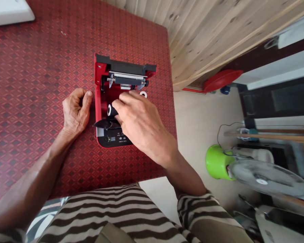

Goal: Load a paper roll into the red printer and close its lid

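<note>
A red and black printer-like machine [98, 104] stands on the table with its lid [126, 66] raised. Inside the lid a dark roller [128, 81] is visible. My right hand [142, 118] reaches into the machine, fingers closed around a black ribbon roll [112, 110] with a white core. Loose black film [106, 124] hangs from that roll over the front edge. Beyond my right fingers a white ring-shaped core end [143, 94] shows; the rest of it is hidden. Loosely curled, my left hand [77, 108] rests on the table just left of the machine, with nothing visible in it.
The table [40, 84] has a red patterned cover. A white object [10, 11] lies at its far left corner. Wooden panelling [205, 30] borders the far right side. On the floor at right are a green bucket [215, 162] and a fan [268, 179].
</note>
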Tool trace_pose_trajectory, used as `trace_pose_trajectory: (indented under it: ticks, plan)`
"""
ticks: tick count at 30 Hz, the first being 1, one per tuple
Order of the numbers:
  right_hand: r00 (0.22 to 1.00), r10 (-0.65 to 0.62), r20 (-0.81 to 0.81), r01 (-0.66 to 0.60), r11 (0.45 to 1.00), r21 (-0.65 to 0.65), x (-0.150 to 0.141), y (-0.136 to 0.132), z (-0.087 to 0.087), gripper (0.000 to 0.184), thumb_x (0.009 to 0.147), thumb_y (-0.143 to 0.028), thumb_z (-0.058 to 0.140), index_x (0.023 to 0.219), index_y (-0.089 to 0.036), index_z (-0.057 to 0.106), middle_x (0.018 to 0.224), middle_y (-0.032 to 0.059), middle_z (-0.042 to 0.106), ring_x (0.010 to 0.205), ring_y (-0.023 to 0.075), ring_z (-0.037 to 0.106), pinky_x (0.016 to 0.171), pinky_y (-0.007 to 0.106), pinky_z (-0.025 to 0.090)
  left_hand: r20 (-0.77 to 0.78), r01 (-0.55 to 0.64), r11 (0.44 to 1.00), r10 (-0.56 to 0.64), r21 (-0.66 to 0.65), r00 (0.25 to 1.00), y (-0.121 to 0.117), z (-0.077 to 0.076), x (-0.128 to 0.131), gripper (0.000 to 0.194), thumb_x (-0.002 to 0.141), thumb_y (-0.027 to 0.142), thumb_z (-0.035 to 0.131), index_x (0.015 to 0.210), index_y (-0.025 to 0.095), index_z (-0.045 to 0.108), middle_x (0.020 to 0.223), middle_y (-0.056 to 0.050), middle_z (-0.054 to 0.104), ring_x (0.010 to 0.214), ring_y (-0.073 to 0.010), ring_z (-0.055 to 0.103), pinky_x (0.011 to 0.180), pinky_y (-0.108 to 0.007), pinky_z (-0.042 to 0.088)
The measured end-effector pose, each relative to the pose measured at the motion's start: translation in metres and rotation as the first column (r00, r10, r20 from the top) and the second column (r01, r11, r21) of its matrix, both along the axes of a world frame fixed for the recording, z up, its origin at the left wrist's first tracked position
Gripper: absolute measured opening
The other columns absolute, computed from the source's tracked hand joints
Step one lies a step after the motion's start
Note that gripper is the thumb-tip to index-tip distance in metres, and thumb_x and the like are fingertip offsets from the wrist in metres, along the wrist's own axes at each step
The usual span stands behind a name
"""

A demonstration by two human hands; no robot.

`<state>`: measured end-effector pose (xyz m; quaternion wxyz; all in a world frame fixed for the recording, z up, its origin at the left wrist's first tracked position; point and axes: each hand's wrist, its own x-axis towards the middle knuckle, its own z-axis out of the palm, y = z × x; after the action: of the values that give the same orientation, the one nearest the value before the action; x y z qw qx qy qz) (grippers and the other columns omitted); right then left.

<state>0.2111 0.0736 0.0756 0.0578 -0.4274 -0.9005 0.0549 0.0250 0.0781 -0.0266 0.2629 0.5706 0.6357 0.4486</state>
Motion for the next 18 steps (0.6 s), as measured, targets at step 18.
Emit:
trace_pose_trajectory:
  ticks: [18]
  plan:
    - [0.993,0.008,0.116,0.007,0.992,-0.128,-0.004,0.021,-0.011,0.026,0.098,-0.006,0.046,0.097,-0.016,0.07,0.102,0.0106,0.075,0.092,0.0258,0.07,0.082,0.04,0.055,-0.001,-0.006,1.0,0.006,-0.009,1.0,0.001,0.0,0.0,0.037,0.096,0.043,0.049,0.066,0.022,0.046,0.061,0.002,0.039,0.057,-0.0121,0.032,0.059,-0.035,0.026]
